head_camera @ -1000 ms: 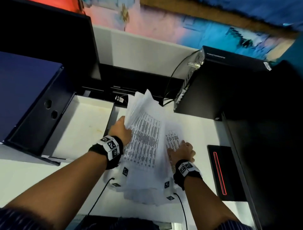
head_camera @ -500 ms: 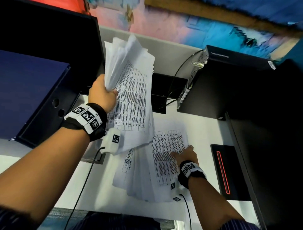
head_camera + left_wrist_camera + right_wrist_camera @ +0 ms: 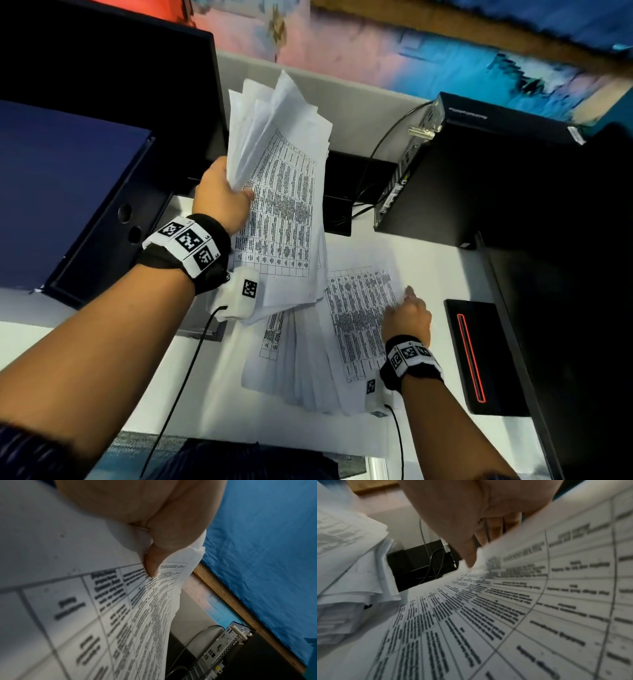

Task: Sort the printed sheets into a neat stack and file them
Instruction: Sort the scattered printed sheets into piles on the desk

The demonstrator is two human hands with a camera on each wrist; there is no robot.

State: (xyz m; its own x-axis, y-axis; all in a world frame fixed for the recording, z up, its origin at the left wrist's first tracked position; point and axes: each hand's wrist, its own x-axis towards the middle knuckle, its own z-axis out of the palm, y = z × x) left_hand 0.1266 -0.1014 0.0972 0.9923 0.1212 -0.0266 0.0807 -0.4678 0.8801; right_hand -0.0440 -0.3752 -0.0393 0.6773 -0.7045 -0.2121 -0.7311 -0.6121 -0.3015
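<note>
Two batches of printed sheets share the white tabletop (image 3: 102,359), which is the biggest thing here and carries everything else. Left of the sheets lying on it stands a dark blue box file (image 3: 61,192), with a black monitor (image 3: 113,85) rising behind that; beyond those sheets on the right sits a black computer case (image 3: 479,171) with cables running out of its rear, and just to their right lies a flat black device with a red line (image 3: 479,356). The spread sheets (image 3: 308,373) lie fanned and uneven on the tabletop, printed tables facing up, their edges not squared. Above them, lifted clear of the surface and tilted up toward the monitor, is the held bundle of sheets (image 3: 284,212), its top corners splayed apart. The left hand (image 3: 219,198) has a clenched grip on that bundle at its left edge; the left wrist view shows the thumb (image 3: 152,562) pressed on the printed face with the other fingers behind the paper. The right hand (image 3: 407,315) is low over the spread sheets at their right side, its grip pinching the edge of the top sheet, which curls up between thumb (image 3: 467,555) and fingers in the right wrist view.
</note>
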